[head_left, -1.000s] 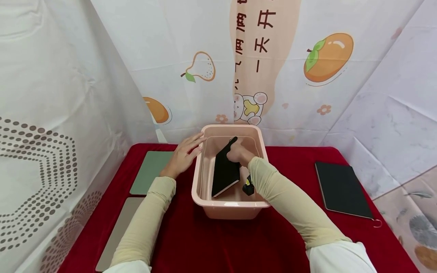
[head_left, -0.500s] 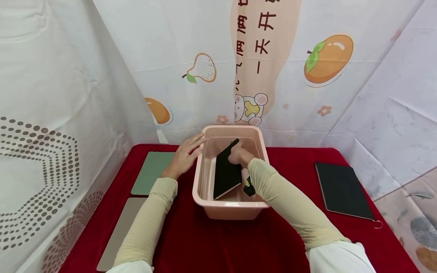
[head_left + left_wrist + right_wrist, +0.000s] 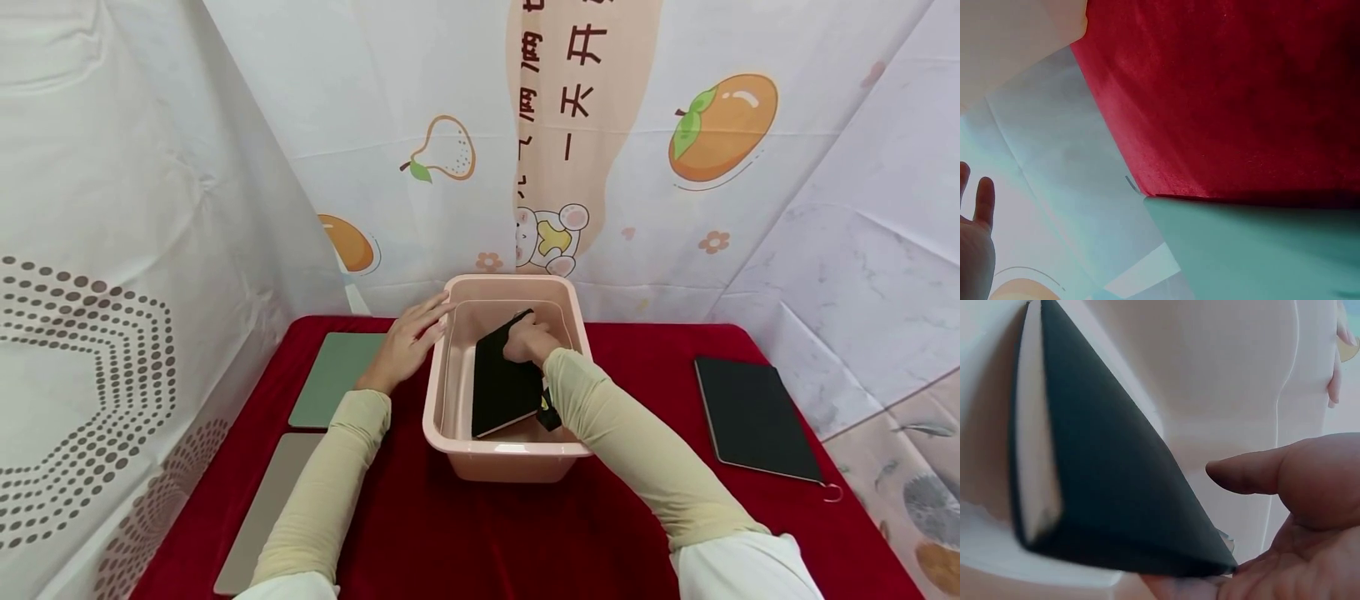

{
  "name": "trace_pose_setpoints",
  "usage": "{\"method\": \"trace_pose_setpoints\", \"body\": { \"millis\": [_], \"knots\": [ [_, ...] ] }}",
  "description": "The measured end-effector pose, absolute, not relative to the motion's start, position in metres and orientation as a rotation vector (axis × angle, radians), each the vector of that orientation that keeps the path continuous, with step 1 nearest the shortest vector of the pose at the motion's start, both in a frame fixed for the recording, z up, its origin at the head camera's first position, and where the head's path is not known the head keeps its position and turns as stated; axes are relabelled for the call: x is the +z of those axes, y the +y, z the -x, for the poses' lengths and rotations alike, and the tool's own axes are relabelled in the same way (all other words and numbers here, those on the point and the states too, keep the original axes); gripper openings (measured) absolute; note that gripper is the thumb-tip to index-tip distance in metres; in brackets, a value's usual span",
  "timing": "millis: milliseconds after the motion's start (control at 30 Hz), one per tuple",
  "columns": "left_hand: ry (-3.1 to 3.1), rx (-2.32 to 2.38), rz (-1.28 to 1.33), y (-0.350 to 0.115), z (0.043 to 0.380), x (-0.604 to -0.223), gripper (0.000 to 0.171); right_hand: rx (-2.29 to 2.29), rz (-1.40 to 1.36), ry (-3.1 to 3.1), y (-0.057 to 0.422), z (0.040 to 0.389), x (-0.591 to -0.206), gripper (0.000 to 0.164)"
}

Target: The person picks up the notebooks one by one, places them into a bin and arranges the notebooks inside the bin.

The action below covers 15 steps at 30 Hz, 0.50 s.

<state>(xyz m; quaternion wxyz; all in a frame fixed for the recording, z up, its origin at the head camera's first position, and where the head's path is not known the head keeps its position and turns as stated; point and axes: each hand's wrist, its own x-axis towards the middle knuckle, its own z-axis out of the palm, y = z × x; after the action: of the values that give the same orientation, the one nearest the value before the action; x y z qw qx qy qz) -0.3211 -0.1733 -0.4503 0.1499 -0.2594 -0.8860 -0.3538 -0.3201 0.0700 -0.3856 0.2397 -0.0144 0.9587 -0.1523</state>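
A black hardcover book (image 3: pixel 502 387) with pale page edges lies aslant inside the pink plastic basin (image 3: pixel 517 448). My right hand (image 3: pixel 527 340) reaches into the basin at the book's far right edge. In the right wrist view the thumb (image 3: pixel 1247 474) stands off the cover, while the other fingers go behind the book's corner, partly hidden. My left hand (image 3: pixel 407 342) rests its straight fingers at the basin's left rim. Under the right forearm, a small black item (image 3: pixel 550 411) with a yellow mark sits in the basin beside the book.
A green notebook (image 3: pixel 333 379) and a grey-beige one (image 3: pixel 273 504) lie at the left of the red-covered table (image 3: pixel 480 533). A black notebook (image 3: pixel 757 421) lies at the right, a small hook shape at its corner. Patterned cloth hangs behind.
The black book has tipped flatter and spread rightward in the basin, now reaching the small black item. My right hand has shifted slightly right and down; the left hand stays at the rim.
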Motion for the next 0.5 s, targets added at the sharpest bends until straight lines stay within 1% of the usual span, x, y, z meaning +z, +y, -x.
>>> {"method": "trace_pose_setpoints", "body": {
  "millis": [100, 200, 400, 500],
  "knots": [
    [-2.543, -1.027, 0.749, -0.1726, 0.3212, -0.4501, 0.044, -0.299, 0.124, 2.654, 0.071, 0.3198, -0.3865, 0.071],
    [-2.538, -1.031, 0.75, -0.1719, 0.3217, -0.4499, 0.044, -0.255, 0.163, 2.662, 0.0727, 0.3191, -0.3856, 0.064],
    [-2.552, -1.02, 0.748, -0.1688, 0.3245, -0.4488, 0.045, -0.177, 0.224, 2.66, 0.0778, 0.3205, -0.3834, 0.063],
    [-2.557, -1.021, 0.744, -0.1674, 0.3246, -0.4481, 0.045, -0.202, 0.206, 2.635, 0.0799, 0.3226, -0.3815, 0.068]
  ]
}}
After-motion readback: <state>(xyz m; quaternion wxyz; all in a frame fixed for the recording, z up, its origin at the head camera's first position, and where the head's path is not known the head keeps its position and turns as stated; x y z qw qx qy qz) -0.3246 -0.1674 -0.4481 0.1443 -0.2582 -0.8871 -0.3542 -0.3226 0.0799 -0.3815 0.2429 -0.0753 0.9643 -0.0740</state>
